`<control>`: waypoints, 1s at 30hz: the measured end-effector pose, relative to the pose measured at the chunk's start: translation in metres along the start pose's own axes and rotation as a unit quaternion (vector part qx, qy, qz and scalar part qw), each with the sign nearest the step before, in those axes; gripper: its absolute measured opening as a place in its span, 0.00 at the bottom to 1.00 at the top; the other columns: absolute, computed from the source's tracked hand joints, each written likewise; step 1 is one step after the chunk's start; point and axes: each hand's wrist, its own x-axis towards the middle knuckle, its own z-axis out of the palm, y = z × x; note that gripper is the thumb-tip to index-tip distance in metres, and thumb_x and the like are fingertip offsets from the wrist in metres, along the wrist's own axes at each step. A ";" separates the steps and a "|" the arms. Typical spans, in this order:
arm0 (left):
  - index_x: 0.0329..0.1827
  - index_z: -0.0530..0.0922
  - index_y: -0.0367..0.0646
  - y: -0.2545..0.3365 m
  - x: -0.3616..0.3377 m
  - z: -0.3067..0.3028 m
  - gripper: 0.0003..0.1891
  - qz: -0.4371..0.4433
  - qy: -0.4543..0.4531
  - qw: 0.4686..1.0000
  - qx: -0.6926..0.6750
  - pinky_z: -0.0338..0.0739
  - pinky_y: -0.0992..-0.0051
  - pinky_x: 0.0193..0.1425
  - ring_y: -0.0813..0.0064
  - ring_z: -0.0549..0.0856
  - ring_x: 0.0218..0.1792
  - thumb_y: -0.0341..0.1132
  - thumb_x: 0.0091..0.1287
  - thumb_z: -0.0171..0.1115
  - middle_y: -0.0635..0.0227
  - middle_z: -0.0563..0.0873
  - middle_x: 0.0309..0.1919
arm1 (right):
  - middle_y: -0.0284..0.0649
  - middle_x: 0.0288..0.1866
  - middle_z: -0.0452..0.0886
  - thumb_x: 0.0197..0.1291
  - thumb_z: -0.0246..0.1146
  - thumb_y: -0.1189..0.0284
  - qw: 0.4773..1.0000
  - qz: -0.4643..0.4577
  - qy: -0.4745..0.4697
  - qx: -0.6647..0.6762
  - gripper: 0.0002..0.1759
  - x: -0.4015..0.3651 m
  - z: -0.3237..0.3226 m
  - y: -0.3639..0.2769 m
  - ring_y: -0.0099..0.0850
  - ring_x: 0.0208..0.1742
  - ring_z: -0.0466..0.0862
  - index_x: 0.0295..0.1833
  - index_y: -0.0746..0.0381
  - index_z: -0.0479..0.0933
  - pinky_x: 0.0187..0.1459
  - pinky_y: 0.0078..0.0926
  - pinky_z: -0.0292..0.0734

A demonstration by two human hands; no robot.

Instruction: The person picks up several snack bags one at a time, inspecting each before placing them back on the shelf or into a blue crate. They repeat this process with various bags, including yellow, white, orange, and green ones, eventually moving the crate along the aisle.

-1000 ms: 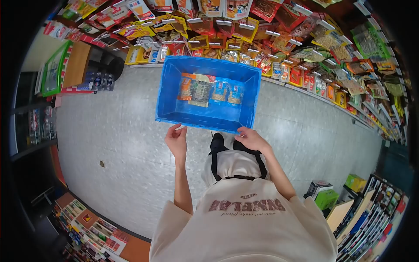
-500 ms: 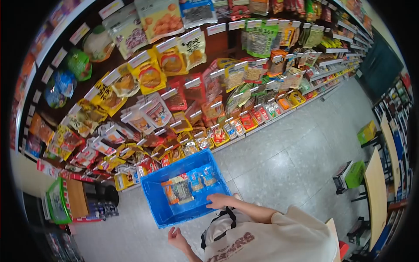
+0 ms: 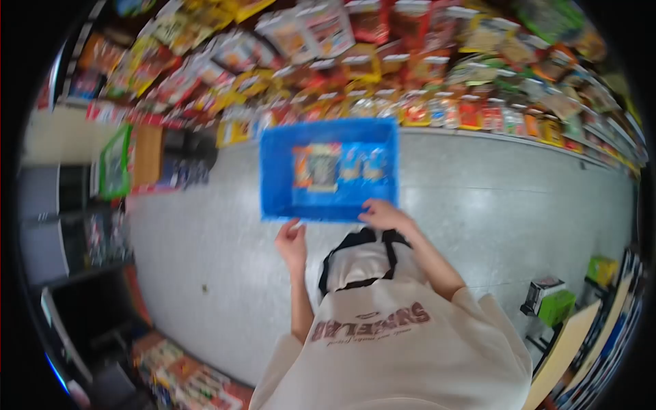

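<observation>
A blue plastic bin (image 3: 328, 208) is in front of me, its near side close to my body. Inside lie two small blue-and-clear snack packets (image 3: 362, 164), side by side. To their left are a dark grey-green packet (image 3: 322, 171) and an orange packet (image 3: 301, 167). My right hand (image 3: 384, 215) is at the near rim by the right corner, its fingers curled over the edge. My left hand (image 3: 292, 242) is just outside the near rim at the left, fingers loosely bent and apart, with nothing in it. Blur hides whether it touches the rim.
Shelves of hanging snack bags (image 3: 328, 68) run along the far side, above small boxes (image 3: 471, 113). A green crate (image 3: 116, 164) stands at left. Cartons (image 3: 553, 304) and light boards (image 3: 564, 355) are at lower right. Grey floor (image 3: 205, 239) surrounds the bin.
The view has turned and tilted down, so the bin sits higher and straighter in the picture. My left hand has come up to the bin's near edge. My right hand stays at the rim.
</observation>
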 end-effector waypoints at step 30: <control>0.49 0.78 0.42 -0.302 0.290 0.176 0.11 -0.564 -0.137 0.769 -0.267 0.82 0.68 0.46 0.71 0.80 0.35 0.32 0.66 0.64 0.67 0.78 0.34 | 0.46 0.47 0.86 0.59 0.66 0.65 0.937 0.242 0.209 0.142 0.25 0.379 0.143 0.009 0.35 0.47 0.86 0.58 0.69 0.76 0.48 0.31 0.79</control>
